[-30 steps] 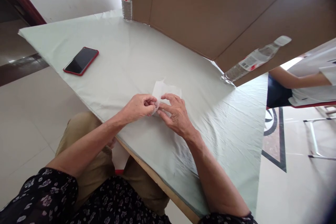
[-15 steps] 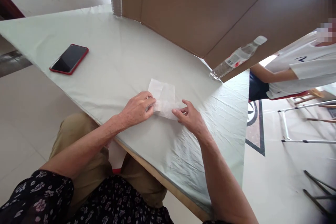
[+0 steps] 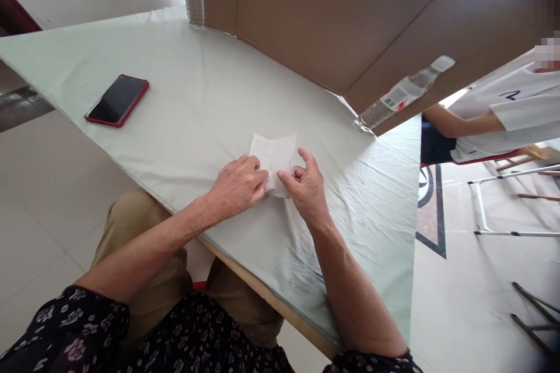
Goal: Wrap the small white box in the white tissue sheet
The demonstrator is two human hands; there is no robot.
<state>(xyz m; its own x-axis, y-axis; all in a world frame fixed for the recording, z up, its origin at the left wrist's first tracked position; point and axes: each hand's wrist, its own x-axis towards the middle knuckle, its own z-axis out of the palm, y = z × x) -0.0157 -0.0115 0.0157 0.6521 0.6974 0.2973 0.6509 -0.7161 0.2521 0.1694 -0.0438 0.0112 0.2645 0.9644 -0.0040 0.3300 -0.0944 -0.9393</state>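
Right of the phone, the sheet is being pinched by the left grip and the right grip; probably light, limp and tearable, it is best being held by its edges.

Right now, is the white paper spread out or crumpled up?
Partly spread: the white paper looks open at its far end, but crumpled between the left hand and right hand.
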